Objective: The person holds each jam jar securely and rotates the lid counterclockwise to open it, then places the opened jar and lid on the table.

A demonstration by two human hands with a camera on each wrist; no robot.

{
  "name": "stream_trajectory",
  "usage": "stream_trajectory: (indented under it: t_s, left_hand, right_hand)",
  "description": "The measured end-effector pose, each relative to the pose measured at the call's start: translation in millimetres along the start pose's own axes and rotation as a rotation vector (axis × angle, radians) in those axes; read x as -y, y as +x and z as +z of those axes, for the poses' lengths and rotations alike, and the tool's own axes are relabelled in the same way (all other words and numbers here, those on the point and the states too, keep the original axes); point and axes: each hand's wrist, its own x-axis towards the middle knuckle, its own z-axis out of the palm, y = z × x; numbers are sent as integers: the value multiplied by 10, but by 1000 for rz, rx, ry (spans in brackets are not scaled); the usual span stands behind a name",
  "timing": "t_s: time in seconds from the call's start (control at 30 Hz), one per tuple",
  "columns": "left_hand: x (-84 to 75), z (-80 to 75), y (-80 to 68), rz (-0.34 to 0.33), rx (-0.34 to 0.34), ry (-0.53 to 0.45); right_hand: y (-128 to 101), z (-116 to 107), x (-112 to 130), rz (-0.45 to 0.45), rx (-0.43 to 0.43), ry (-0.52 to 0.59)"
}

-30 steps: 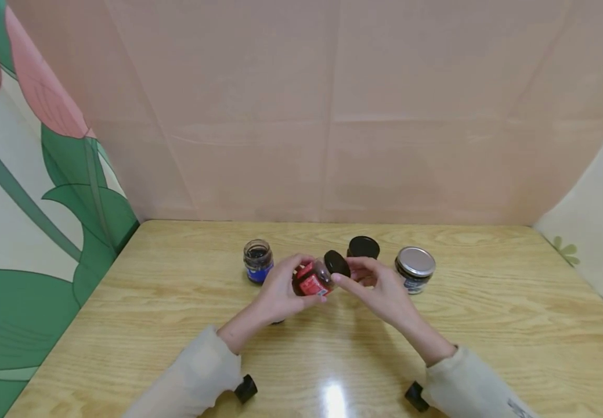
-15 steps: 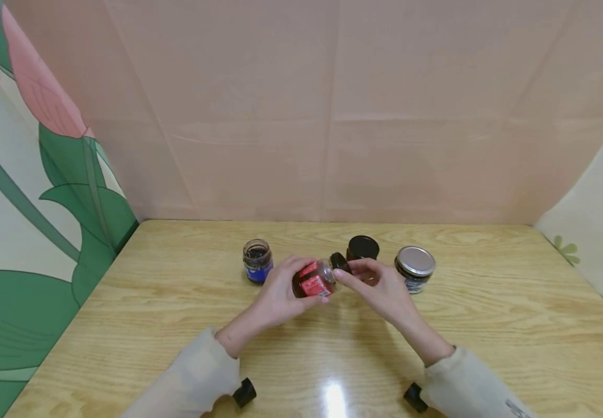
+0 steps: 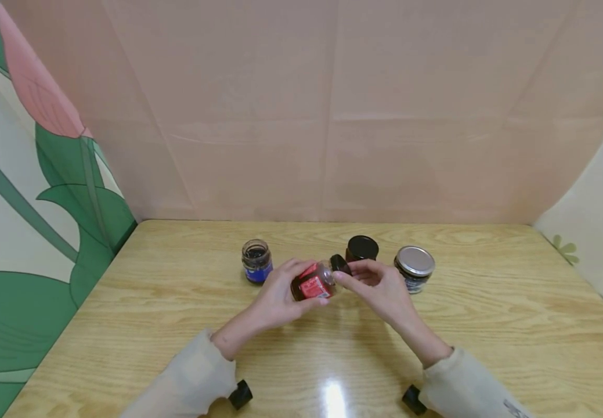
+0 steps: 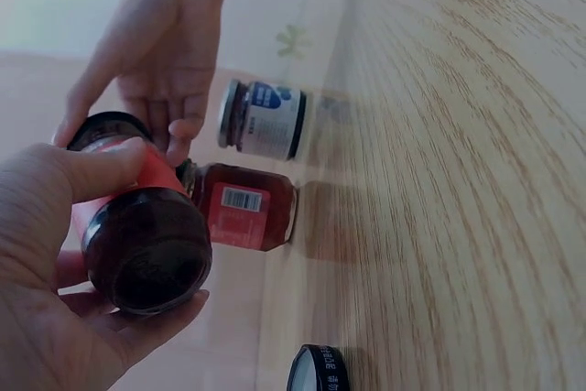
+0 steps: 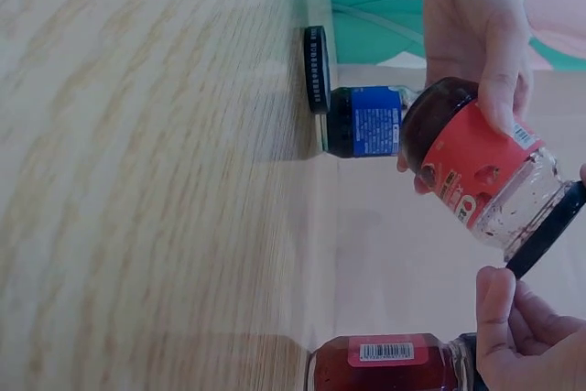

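Observation:
My left hand (image 3: 275, 297) grips a glass jar (image 3: 313, 285) with a red label and dark contents, tilted above the table with its mouth to the right. My right hand (image 3: 385, 290) pinches a black lid (image 3: 340, 265) by its edge, against the mouth of this jar. In the right wrist view the lid (image 5: 547, 229) lies across the clear glass neck; whether it is seated on the thread I cannot tell. From the left wrist view the jar's dark base (image 4: 151, 249) faces the camera, with the left thumb over the label.
Behind the left hand stands a lidless blue-labelled jar (image 3: 257, 264). A black-lidded red jar (image 3: 362, 248) is just beyond the right fingers, and a silver-lidded jar (image 3: 414, 268) stands farther right. Another black lid (image 5: 317, 70) lies flat on the wooden table (image 3: 489, 302).
The black lid has turned from a slanted pose to lie in line with the jar's mouth. Both hands have barely shifted. The loose lid's edge below the left hand is now hidden in the head view.

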Motion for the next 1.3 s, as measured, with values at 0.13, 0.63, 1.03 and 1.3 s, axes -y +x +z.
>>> stream_trajectory:
  t_s: [0.13,0.63,1.03,1.3]
  left_hand:
    - [-9,-20,-11,9,6,13]
    - [19,-93,-42,-4,61,-56]
    - [18,-76,-21,-16,47,-54]
    - [8,-55,-13,-36,49,-71]
  right_hand:
    - [0,-14,-21,-63,48,59]
    - [38,-79,-145,-263,305,260]
    - [-31,93,-17,-155,-8,-31]
    - [-43,114,2,-35,-79,-126]
